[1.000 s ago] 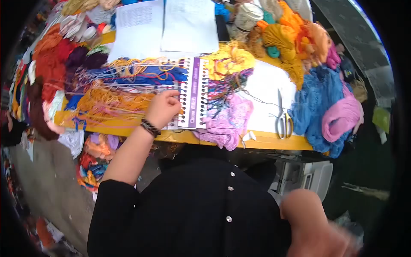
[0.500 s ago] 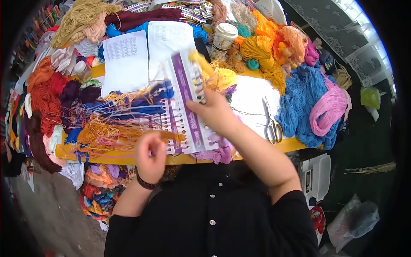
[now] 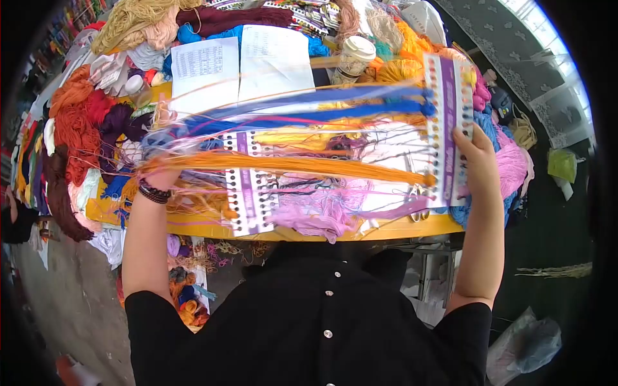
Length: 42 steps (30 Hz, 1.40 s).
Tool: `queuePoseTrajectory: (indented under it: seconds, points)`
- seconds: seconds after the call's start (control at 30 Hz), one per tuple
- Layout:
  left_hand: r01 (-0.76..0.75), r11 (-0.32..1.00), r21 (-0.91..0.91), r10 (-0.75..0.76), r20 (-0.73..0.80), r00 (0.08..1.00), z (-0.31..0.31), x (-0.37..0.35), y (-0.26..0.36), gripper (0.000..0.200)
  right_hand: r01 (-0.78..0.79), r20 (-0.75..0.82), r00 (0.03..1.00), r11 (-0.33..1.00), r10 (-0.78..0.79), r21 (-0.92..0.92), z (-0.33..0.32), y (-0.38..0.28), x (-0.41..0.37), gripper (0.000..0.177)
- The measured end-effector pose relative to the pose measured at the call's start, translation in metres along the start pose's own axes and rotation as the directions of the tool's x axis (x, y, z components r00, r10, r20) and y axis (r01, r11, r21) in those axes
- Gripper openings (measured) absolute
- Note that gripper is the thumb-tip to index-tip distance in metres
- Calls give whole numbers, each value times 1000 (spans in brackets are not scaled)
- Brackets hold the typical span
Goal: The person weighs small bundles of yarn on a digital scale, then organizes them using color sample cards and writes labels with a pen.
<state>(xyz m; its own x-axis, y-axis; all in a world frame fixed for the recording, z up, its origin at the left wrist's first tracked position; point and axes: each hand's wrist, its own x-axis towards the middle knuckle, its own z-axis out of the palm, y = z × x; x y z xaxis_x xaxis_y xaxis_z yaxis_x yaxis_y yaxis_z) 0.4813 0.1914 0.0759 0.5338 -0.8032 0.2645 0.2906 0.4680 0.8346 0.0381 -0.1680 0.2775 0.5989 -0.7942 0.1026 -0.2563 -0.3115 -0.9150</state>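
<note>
On the right, my right hand (image 3: 479, 161) grips the edge of a white thread card (image 3: 447, 138) with a purple stripe and punched holes. Long strands of embroidery thread (image 3: 309, 166), orange, blue and pink, stretch leftward from its holes across the table. My left hand (image 3: 159, 172) is closed around their far ends; the strands blur over its fingers. Beneath them lies a second punched card (image 3: 246, 201), also with a purple stripe and threads. Pink thread (image 3: 318, 209) is heaped beside that card. Scissors (image 3: 420, 211) show only partly under the raised card.
Two printed sheets (image 3: 273, 61) lie at the back, near a lidded paper cup (image 3: 354, 59). Red-orange yarn (image 3: 74, 135) piles up at the left, and pink yarn (image 3: 513, 164) at the right. The yellow table edge (image 3: 386, 228) runs before my body.
My right hand has carried the thread card to the right, away from the second card. My left hand has moved left and up, taking hold of the threads, which now stretch between both hands.
</note>
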Motion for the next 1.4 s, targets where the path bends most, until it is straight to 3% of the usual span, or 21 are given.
queuePoseTrajectory:
  seconds: [0.03,0.13,0.17,0.2,0.23,0.27,0.3,0.37,0.47,0.5,0.53,0.6,0.67,0.73,0.8,0.9,0.97,1.0,1.1,1.3,1.4]
  points:
    - [-6,999,35,2,119,993,-21,-11,1,49,-59,-5,998,998,59,-30,-18,17,3,23]
    - [12,981,-194,-42,-152,988,30,-38,42,43,-95,-276,960,974,34,-207,-70,65,19,22]
    - [18,994,-105,-58,-390,919,22,-42,57,39,-152,-347,936,956,58,-250,-83,68,19,22]
    - [5,956,-294,-35,-99,995,-44,-54,64,44,-92,-424,906,979,5,-184,-102,96,29,21]
    - [-122,936,-330,-61,-494,867,-57,-61,82,46,-143,-490,872,967,21,-212,-105,96,27,19]
    - [-255,916,-311,-107,-800,590,-57,-66,94,48,-195,-553,833,952,33,-236,-107,96,24,18]
    - [-255,917,-306,-103,-800,591,-56,-70,94,48,-54,-535,844,990,-26,-132,-107,105,22,17]
    - [-224,933,-283,-124,-833,539,-51,-76,86,36,-39,-512,855,974,-82,-221,-99,118,20,17]
    - [-168,951,-259,-159,-876,455,-52,-93,54,35,-12,-420,907,997,-23,-80,-59,120,19,15]
    - [-19,940,-339,-212,-630,747,-68,-104,37,35,-36,-360,933,995,-2,-98,-35,110,15,17]
    - [145,944,-297,-234,-288,929,-85,-116,19,35,-60,-273,962,990,24,-124,-3,98,6,19]
    - [218,954,-204,-298,-690,660,80,-73,3,52,-96,-106,991,975,76,-201,67,76,-18,24]
    - [158,982,-106,-189,-444,876,169,-49,-9,66,-102,32,993,980,109,-172,128,56,-41,30]
    - [22,999,25,-10,-389,921,218,-35,-22,67,-110,231,973,917,20,383,170,40,-63,24]
    - [-144,989,-13,128,-390,912,252,-22,-31,66,-155,258,964,925,65,346,192,25,-77,15]
    - [-170,983,74,186,-416,890,272,-19,-36,55,-107,359,933,927,-32,360,203,20,-89,20]
    - [-78,986,-150,-3,-481,877,277,-22,-31,52,-172,411,909,831,-74,530,205,18,-93,19]
    - [-72,929,-363,-63,-348,935,267,-24,-36,50,-211,450,892,842,-42,496,203,14,-94,19]
    - [3,822,-570,-141,-198,970,260,-26,-37,55,-234,496,868,858,-28,458,202,16,-95,21]
    - [94,789,-607,-188,-93,978,270,-27,-40,65,-412,610,792,718,-22,560,203,10,-94,21]
    - [149,913,-381,-230,-178,957,257,-40,-52,66,-311,449,893,671,-37,673,207,15,-90,20]
